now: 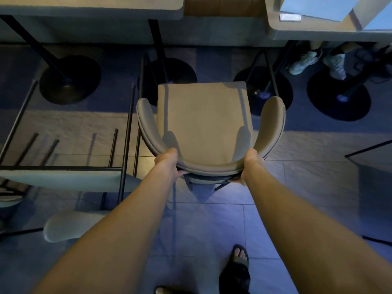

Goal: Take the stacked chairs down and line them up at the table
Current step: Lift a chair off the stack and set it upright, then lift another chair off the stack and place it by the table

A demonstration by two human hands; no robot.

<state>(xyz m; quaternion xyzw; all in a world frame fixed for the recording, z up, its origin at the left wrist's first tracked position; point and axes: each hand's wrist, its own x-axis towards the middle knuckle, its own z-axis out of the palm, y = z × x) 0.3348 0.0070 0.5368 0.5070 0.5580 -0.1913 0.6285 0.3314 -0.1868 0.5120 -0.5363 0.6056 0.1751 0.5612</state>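
Note:
A beige upholstered chair (203, 122) with a curved backrest sits upright in front of me, seat facing the tables. A second curved back edge shows just beneath it, so it seems to rest on another chair. My left hand (168, 164) grips the backrest at its left rear. My right hand (249, 166) grips it at the right rear. An overturned chair (70, 177) with black legs pointing away lies at the left. The left table (91, 7) and the right table (318, 28) run along the top.
Round black table bases (70, 79) stand on the tiled floor under the tables. Another person's feet in white shoes (305, 61) show under the right table. My sandalled foot (237, 270) is at the bottom. A dark furniture edge (371, 153) juts in at right.

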